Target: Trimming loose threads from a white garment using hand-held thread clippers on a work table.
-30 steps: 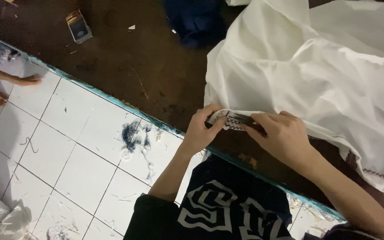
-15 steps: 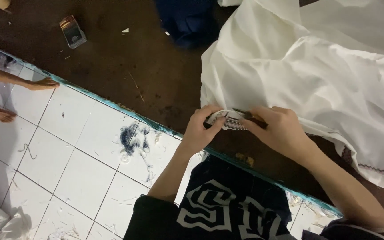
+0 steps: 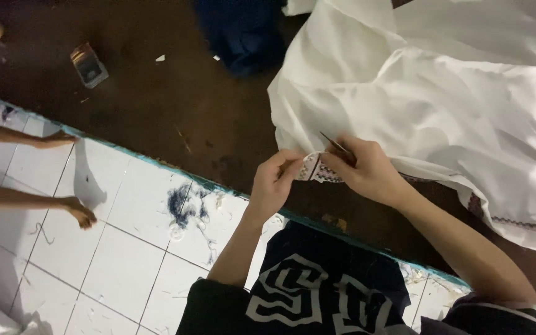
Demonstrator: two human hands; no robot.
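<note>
Head view: left hand [image 3: 274, 180] pinches white cloth's [image 3: 442, 111] patterned hem [image 3: 317, 170]; right hand [image 3: 370, 170] grips thin tool [image 3: 333, 144]; dark brown table [image 3: 156, 105], white tiled floor [image 3: 107, 248] below.

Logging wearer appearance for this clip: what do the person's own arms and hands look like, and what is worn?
Both forearms are bare. The left hand and right hand wear no gloves or visible rings. Short black sleeves belong to a black shirt with large white lettering.

A small rectangular packet [image 3: 88, 64], pale grey with a dark and orange face, lies flat on the dark brown tabletop [image 3: 156, 105], well left of the white cloth [image 3: 442, 105].
</note>
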